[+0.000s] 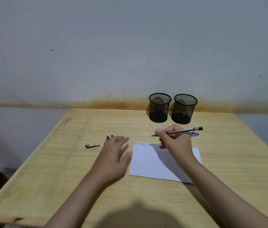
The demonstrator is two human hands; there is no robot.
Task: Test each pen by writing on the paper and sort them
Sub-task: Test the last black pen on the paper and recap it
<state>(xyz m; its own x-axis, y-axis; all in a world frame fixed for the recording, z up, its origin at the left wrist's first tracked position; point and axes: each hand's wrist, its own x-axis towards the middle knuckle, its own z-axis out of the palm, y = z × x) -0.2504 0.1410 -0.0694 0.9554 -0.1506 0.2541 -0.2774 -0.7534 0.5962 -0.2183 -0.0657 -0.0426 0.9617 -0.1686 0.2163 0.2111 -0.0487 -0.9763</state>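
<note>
Cups (159, 107): two; paper (148, 162): one sheet

1. The pale yellow wooden table (146, 195) is covered in a fine, matt grain, chipped at its left edge.
2. The two black cylindrical pen cups (159, 107) are made of open wire mesh with a dull metal look.
3. The white sheet of paper (148, 162) is seen as smooth and matt.
4. The black-capped pen with a clear barrel (185, 130) is finished in glossy plastic.
5. The grey painted wall (130, 46) is matt, stained rusty orange along its base.
</note>
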